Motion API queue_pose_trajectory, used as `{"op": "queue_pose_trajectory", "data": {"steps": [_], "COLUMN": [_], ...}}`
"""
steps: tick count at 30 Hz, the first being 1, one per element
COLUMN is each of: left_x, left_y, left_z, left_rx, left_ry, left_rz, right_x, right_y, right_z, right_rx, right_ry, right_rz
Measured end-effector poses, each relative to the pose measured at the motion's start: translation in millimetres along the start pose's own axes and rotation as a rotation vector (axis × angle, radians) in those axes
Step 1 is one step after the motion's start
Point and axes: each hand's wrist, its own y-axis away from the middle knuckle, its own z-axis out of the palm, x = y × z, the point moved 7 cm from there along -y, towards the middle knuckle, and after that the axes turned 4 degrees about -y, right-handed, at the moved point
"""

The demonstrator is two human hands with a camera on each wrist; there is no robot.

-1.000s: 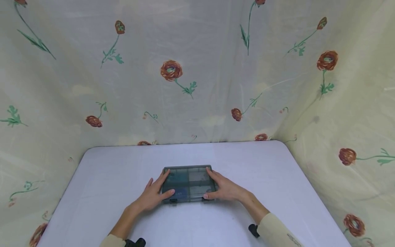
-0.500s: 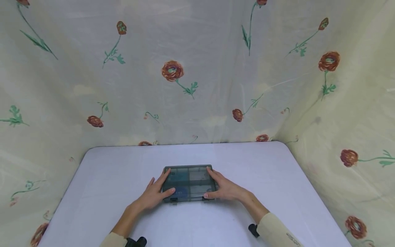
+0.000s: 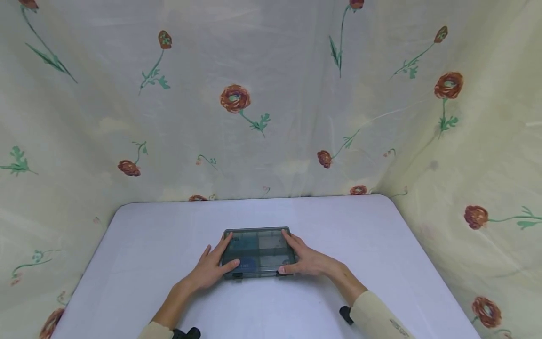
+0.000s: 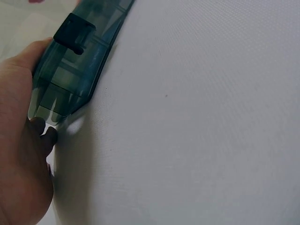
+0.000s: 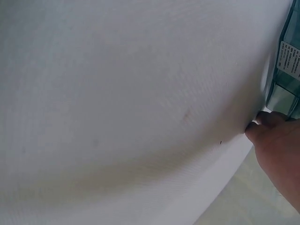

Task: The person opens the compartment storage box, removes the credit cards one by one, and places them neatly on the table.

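A flat, see-through dark teal plastic compartment box (image 3: pixel 264 252) lies near the middle of the white table. Inside it, dividers and bluish contents show dimly through the shut lid. My left hand (image 3: pixel 208 269) grips its left end, thumb at the front corner and a finger over the top edge. At the opposite end my right hand (image 3: pixel 312 262) holds it in the same way. In the left wrist view a dark latch (image 4: pixel 75 33) sits on the box's front side. A white printed label (image 5: pixel 289 58) shows on the box in the right wrist view.
The white-covered table (image 3: pixel 169 226) reaches back to a pale curtain (image 3: pixel 279 113) with red flowers, which also hangs at both sides. Dark wrist-worn devices (image 3: pixel 346 314) show beside the sleeves.
Both hands keep their hold on the box, which stays in place. Only a slight shift of the whole head view shows.
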Motion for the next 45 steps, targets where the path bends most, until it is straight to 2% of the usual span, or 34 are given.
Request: {"op": "queue_pose_trajectory", "data": {"steps": [10,19,26,40,45], "left_x": [0.1,-0.5,-0.9,1.8,0.2], "left_y": [1.2,0.6,-0.5,2.0,0.7], "left_z": [2.7,0.8,0.4,1.6,1.4], "left_rx": [-0.013,0.018,0.008,-0.018,-0.015], "left_ry": [-0.005,0.009,0.007,0.031,0.031], "left_rz": [-0.003,0.005,0.01,0.01,0.015], "right_x": [2.0,-1.3,-1.6,4.2,8.2], "right_y": [1.9,0.6,-2.9,-0.9,-0.3], "right_z": [1.2,-0.5,3.8,4.2,-3.1], "right_rx": [-0.027,-0.038,0.001,-0.019,-0.035], "right_ry": [-0.02,0.012,0.244,0.185,0.029], "right_rz": [0.033,0.029,-0.063,-0.061,-0.043]}}
